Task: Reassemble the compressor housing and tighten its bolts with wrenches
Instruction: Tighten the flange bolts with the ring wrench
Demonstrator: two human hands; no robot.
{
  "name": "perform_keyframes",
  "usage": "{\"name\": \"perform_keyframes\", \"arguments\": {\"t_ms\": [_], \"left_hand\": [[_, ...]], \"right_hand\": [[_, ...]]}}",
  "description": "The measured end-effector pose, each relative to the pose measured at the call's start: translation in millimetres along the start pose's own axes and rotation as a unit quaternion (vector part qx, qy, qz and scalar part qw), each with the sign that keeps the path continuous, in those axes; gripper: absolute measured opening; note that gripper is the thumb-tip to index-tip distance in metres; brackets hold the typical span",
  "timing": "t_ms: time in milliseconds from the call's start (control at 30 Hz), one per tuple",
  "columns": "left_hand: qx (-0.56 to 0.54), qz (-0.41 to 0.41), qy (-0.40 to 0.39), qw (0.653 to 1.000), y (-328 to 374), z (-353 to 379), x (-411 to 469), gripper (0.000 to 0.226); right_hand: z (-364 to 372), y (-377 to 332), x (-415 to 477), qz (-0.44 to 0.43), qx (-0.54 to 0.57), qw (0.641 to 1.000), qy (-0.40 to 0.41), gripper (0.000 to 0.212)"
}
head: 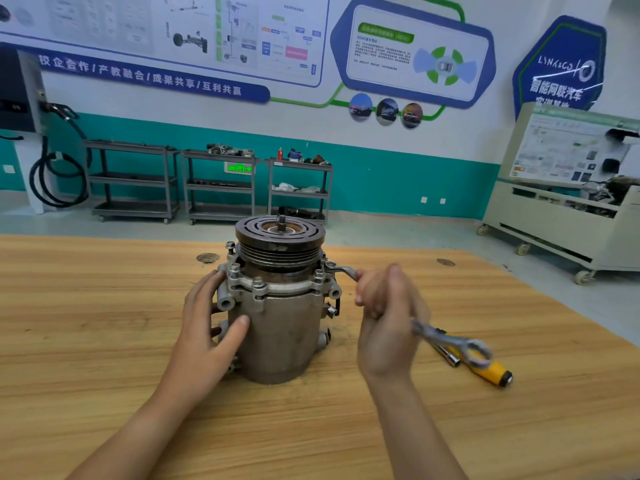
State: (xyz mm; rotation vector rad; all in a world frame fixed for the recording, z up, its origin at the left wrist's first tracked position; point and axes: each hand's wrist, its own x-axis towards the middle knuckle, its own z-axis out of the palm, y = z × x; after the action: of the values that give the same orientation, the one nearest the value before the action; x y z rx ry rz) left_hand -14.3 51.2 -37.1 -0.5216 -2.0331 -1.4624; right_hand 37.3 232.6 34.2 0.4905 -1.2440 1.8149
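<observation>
Steel-grey double-ended ring wrench (415,323) is clamped in the right hand (384,317), fingers (367,299) curled tight round mid-shank. Far ring sits on a flange bolt (330,264) at about 3 o'clock on the housing rim; near ring hangs free toward 4 o'clock, above the table.

Left hand (204,323) lies spread flat on the wall of the dull grey cast-metal compressor housing (280,337), at its 9 o'clock side, thumb forward across the front, fingers wrapped behind. Bracing, not pinching.

Step in hand, as judged: tightening the 3 o'clock bolt. To do it well: keep the ring level and fully seated on the hex, pull in a smooth arc, counter-hold with the left hand so the body does not turn on the wood. Work the bolts crosswise so the flange draws down evenly; a thin gap shows under it at the front.

Housing stands upright at table centre, dark grooved pulley (280,237) on top. Other bolts (258,282) stand around the rim. Yellow-handled driver (493,370) lies on the light wooden table (104,306) at 4 o'clock, just beyond the right hand.
</observation>
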Motion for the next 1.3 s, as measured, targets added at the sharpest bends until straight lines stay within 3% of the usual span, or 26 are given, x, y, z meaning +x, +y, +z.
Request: {"name": "perform_keyframes", "arguments": {"t_ms": [67, 167, 233, 300, 533, 733, 800, 867, 933, 1000, 1100, 1200, 1300], "left_hand": [[-0.004, -0.010, -0.004, 1.000, 1, 0, -1, 0.070], [-0.007, -0.002, 0.000, 1.000, 4, -1, -1, 0.070], [-0.024, -0.016, -0.001, 1.000, 6, 0, 1, 0.070], [-0.043, -0.035, -0.012, 0.998, 9, 0, 1, 0.071], [-0.034, -0.029, -0.008, 0.999, 9, 0, 1, 0.070], [-0.016, -0.031, -0.001, 0.999, 2, 0, 1, 0.066], [-0.009, -0.033, -0.001, 0.999, 1, -1, 1, 0.069], [-0.008, -0.033, -0.001, 0.999, 2, -2, 1, 0.072], [-0.005, -0.031, -0.004, 1.000, 2, -1, 1, 0.074], [-0.004, -0.025, -0.004, 1.000, 1, -1, 1, 0.074], [-0.003, -0.023, -0.001, 1.000, 0, 0, 1, 0.072], [-0.002, -0.020, -0.002, 1.000, 0, -1, 1, 0.069], [0.002, -0.015, -0.002, 1.000, 0, -1, 1, 0.069]], "right_hand": [[19, 5, -13, -0.107, -0.097, 0.988, -0.057, 0.034], [51, 19, -21, -0.251, -0.281, 0.921, -0.103, 0.040], [69, 26, -21, -0.275, -0.387, 0.875, -0.094, 0.043], [77, 31, -21, -0.284, -0.425, 0.857, -0.070, 0.042], [77, 30, -19, -0.303, -0.418, 0.855, -0.051, 0.042], [91, 16, -2, -0.257, -0.312, 0.915, 0.003, 0.044], [94, 2, 7, -0.216, -0.227, 0.950, 0.011, 0.043], [91, -18, 20, -0.117, -0.103, 0.987, 0.031, 0.041], [75, -35, 40, -0.043, 0.003, 0.994, 0.096, 0.045], [49, -46, 65, 0.022, 0.123, 0.983, 0.138, 0.054], [15, -42, 100, 0.167, 0.269, 0.937, 0.146, 0.060], [1, -18, 114, 0.278, 0.309, 0.899, 0.136, 0.065], [-4, 7, 120, 0.337, 0.302, 0.881, 0.139, 0.069]]}}
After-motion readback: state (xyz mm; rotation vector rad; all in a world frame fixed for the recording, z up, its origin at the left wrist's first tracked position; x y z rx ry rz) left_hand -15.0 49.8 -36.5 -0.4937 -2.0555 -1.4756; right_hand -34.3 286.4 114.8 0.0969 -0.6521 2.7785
